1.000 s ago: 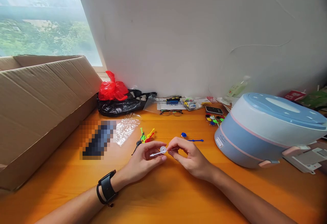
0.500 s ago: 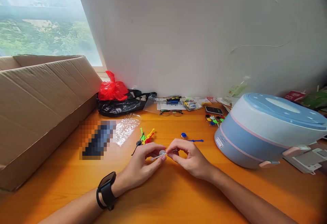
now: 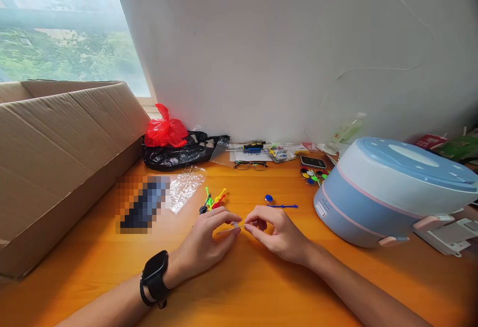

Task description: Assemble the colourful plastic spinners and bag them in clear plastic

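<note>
My left hand (image 3: 203, 245), with a black watch on the wrist, pinches a thin white plastic stick (image 3: 233, 227) low over the orange table (image 3: 239, 287). My right hand (image 3: 278, 235) pinches the other end of the same stick, fingers curled. The two hands nearly touch at the fingertips. Just behind my left hand lies a small heap of coloured sticks (image 3: 213, 199) in green, yellow, red and black. A blue stick with a blue disc (image 3: 278, 204) lies behind my right hand.
A large open cardboard box (image 3: 56, 158) fills the left. A pale blue lidded cooker (image 3: 392, 190) stands on the right. Along the wall lie red and black bags (image 3: 172, 143), glasses (image 3: 250, 164), coloured discs (image 3: 311, 175), a phone and clear plastic wrap (image 3: 186, 185).
The small white disc seen on the stick a second ago no longer faces the camera. Both hands have sunk slightly toward the table and drawn closer around the stick.
</note>
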### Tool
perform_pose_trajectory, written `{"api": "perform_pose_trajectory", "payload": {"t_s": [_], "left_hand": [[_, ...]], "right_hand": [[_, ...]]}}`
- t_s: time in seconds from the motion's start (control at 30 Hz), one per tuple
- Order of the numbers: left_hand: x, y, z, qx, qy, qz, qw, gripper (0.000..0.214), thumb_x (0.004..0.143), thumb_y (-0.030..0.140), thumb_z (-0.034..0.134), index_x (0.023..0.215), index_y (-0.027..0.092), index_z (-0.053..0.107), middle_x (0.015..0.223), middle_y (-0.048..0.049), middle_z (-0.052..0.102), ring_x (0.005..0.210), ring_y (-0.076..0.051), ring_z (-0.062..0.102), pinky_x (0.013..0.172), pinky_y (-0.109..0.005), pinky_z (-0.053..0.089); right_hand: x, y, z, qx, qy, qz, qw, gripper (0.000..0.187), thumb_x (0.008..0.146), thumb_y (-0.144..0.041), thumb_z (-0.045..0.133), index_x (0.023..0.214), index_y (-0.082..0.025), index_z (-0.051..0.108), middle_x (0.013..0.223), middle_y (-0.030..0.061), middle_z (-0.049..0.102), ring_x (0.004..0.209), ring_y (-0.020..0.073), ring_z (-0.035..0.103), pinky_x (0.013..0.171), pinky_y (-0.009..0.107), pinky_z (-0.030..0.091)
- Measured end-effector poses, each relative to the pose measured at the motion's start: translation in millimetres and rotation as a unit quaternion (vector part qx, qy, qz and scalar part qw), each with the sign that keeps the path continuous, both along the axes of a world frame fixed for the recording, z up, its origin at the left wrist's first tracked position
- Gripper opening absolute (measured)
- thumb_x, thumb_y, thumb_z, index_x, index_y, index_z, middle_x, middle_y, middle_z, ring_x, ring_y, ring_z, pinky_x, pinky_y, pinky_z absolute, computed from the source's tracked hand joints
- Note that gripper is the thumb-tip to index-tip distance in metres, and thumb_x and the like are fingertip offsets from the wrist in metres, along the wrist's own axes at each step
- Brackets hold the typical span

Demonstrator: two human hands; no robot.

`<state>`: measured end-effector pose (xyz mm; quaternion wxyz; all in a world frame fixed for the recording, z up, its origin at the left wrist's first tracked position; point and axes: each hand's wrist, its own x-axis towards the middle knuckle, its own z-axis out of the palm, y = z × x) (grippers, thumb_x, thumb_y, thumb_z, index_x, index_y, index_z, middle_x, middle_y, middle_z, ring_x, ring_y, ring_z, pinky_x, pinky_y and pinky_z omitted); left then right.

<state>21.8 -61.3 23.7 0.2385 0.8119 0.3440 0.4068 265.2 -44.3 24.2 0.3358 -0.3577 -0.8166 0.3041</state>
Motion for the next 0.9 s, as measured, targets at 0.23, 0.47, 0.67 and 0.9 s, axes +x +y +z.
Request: {"api": "perform_pose_trajectory", "payload": {"t_s": [0.23,0.47,0.67,0.9], "left_hand": [[-0.4,2.4,-0.4,0.036,0.01,-0.005,0.999,0.012,0.099,0.019,0.065,0.107,0.019,0.075,0.094,-0.0056,0.079,0.085,-0.019,0.076,0.084,-0.03,0.062],[-1.1,1.3,4.5,0.009,0.003,-0.008,1.0,0.013,0.099,0.022,0.064,0.101,0.018,0.076,0.087,-0.0044,0.078,0.082,-0.018,0.075,0.091,-0.031,0.061],[-1.2,-0.6,9.2,-0.019,-0.005,-0.018,1.0,0.013,0.098,0.019,0.063,0.099,0.017,0.076,0.088,-0.0049,0.078,0.081,-0.018,0.073,0.096,-0.034,0.06],[-0.4,0.3,8.0,-0.021,-0.01,-0.009,1.0,0.017,0.101,0.024,0.064,0.103,0.016,0.079,0.089,-0.0082,0.079,0.082,-0.021,0.075,0.084,-0.032,0.061]], "right_hand": [[0.5,-0.9,2.3,0.002,-0.006,0.014,1.0,0.011,0.103,-0.026,0.066,0.098,-0.021,0.076,0.087,0.0029,0.071,0.078,0.0172,0.063,0.073,0.03,0.049],[2.5,-0.8,0.8,0.016,-0.001,0.025,1.0,0.012,0.104,-0.025,0.066,0.1,-0.02,0.076,0.088,0.0033,0.071,0.078,0.0166,0.063,0.074,0.029,0.049],[2.2,-1.0,0.3,0.021,0.002,0.031,0.999,0.01,0.103,-0.023,0.066,0.1,-0.02,0.076,0.088,0.0031,0.071,0.079,0.0162,0.063,0.075,0.029,0.048],[3.2,-0.1,0.1,0.012,0.003,0.027,1.0,0.011,0.104,-0.025,0.067,0.098,-0.02,0.075,0.087,0.0026,0.07,0.078,0.016,0.062,0.074,0.029,0.047]]}}
